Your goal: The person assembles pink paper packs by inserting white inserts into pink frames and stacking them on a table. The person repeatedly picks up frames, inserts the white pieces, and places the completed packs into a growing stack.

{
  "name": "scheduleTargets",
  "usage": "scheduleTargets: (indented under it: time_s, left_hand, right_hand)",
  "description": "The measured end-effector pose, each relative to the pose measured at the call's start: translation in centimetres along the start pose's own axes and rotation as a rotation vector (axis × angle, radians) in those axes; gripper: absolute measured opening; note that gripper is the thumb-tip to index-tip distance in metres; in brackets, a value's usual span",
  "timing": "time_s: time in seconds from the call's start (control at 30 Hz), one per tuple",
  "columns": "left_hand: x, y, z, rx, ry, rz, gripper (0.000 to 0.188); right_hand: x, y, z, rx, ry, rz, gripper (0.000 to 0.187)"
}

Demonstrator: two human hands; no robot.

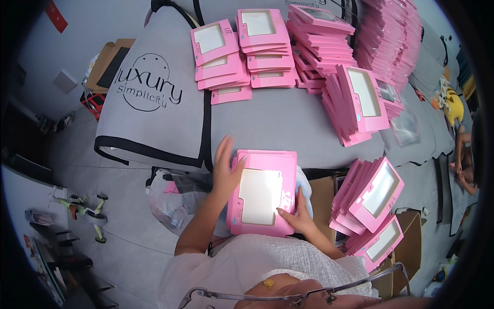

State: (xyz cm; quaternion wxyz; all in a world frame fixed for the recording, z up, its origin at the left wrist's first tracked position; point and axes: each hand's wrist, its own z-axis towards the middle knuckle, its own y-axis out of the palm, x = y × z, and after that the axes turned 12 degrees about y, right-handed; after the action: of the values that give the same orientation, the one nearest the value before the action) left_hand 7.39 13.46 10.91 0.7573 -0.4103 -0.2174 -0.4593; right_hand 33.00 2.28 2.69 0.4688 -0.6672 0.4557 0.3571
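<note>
On my lap is a pink flat cardboard box with a clear window showing white inside; a second pink edge shows behind its top, so it may be a small stack. My right hand grips its right side, thumb on the front and fingers round the edge. Beside the upper left edge, my left hand is raised with fingers stretched out and slightly blurred; its palm side overlaps that edge. Whether it touches the box I cannot tell.
Pink windowed boxes stand in stacks on the grey sofa ahead. More boxes lean over an open carton at my right. A clear plastic bag lies at left, farther off a child's bike. Another person's hands show far right.
</note>
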Motion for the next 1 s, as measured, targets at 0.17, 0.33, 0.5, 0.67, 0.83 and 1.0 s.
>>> scheduleTargets:
  time_s: [0.17, 0.33, 0.5, 0.67, 0.83, 1.0]
  left_hand:
    - [-0.2, -0.4, -11.3, -0.1, -0.199, -0.173, 0.068]
    - [2.0, 1.0, -12.1, -0.069, -0.243, -0.222, 0.069]
    - [3.2, -0.6, -11.4, -0.142, -0.095, 0.177, 0.07]
    - [6.0, -1.6, -10.1, -0.091, -0.219, 0.249, 0.067]
    - [5.5, -1.7, -9.8, -0.066, -0.272, 0.091, 0.067]
    - [6.2, -1.5, -8.8, 0.067, -0.556, -0.476, 0.049]
  right_hand:
    - [-7.6, -0.6, 0.2, 0.389, -0.349, -0.441, 0.068]
    - [-8.2, 0.9, 0.7, 0.296, -0.217, -0.153, 0.055]
    - [-6.4, 0.6, 0.8, 0.161, -0.101, 0.173, 0.047]
    - [-8.8, -0.6, 0.1, 0.314, -0.392, -0.252, 0.046]
    - [-9.4, -0.6, -1.3, 0.322, -0.425, -0.217, 0.045]
    - [-9.6, -0.3, -1.4, -0.101, 0.0, 0.583, 0.056]
